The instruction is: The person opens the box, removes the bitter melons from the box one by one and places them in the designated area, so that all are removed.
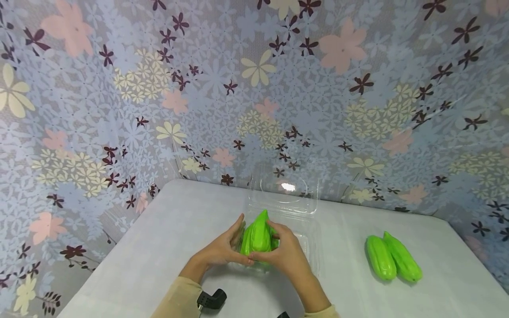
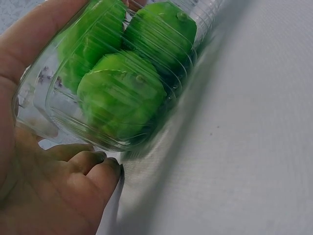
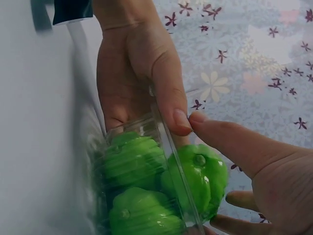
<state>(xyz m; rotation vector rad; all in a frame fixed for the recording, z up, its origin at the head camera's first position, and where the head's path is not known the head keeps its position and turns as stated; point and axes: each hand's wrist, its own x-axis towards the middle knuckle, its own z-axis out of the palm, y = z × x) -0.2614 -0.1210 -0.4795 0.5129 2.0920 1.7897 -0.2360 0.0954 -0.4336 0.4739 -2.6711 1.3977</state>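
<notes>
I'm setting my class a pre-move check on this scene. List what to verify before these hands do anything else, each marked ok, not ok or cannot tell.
1. Lid raised: ok, it stands up behind the container.
2. Top green piece below the rim: not ok, it sticks up past it in the right wrist view.
3. Right hand on that piece: ok, thumb and fingers are around it.
4. Thumbs apart: not ok, their tips meet in front of the piece.
5. Left hand steadying the container: cannot tell, it is at the left side but its pressure does not show.
6. Two loose green pieces out of the way: ok, they lie off to the right.
</notes>
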